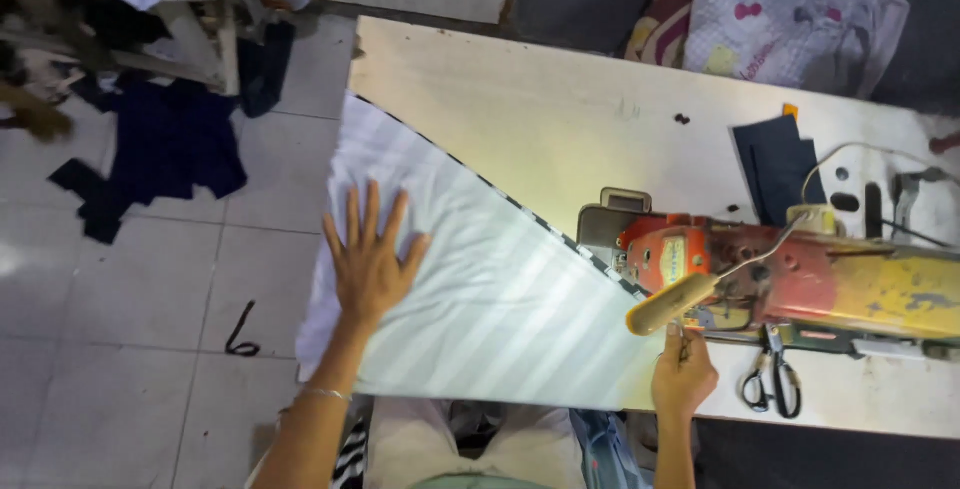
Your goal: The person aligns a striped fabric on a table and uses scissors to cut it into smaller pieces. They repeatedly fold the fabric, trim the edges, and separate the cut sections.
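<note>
Left hand [368,261] flat atop striped fabric [500,299]

White striped cloth [500,289], red-yellow machine [800,274]

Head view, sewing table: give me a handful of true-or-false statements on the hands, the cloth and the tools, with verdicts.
1. The left hand lies flat, fingers spread, on the pale striped cloth. True.
2. The right hand holds the scissors. False: the scissors lie on the table, beside that hand.
3. The sewing machine is red and yellow. True.
4. The striped cloth lies wholly on the table. False: its left edge hangs over the table's side.
5. Dark cloth scraps lie on the tiled floor. True.
</note>
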